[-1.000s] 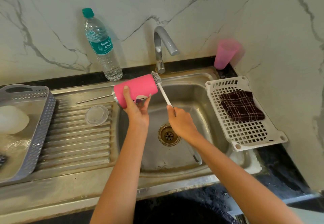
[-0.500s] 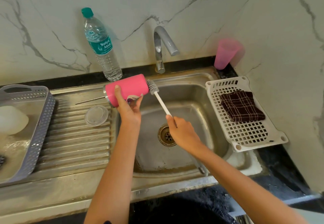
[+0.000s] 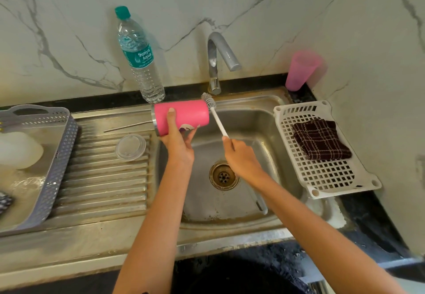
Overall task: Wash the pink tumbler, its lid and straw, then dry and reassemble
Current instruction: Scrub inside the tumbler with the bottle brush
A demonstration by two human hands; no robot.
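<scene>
The pink tumbler (image 3: pixel 184 115) is held on its side above the left edge of the sink basin (image 3: pixel 266 121). Its long axis runs left to right, nearly level. The steel-rimmed end is turned to the left, towards the ribbed drainboard (image 3: pixel 101 183), and the closed pink end to the right. It is gripped from below by the left hand (image 3: pixel 178 143), with one digit laid over the pink wall and the others curled beneath.

A bottle brush (image 3: pixel 216 117) is held by the right hand (image 3: pixel 241 158), the fingers wrapped round the lower end of its white handle. The handle slants up and to the left, and the grey bristle head is set against the tumbler's right end.

A clear lid (image 3: pixel 130 146) lies flat on the drainboard. A metal straw (image 3: pixel 127 126) lies behind it, its right end meeting the tumbler's rim.

A checked cloth (image 3: pixel 322 140) is seen in the white rack (image 3: pixel 331 185) to the right of the basin.
</scene>
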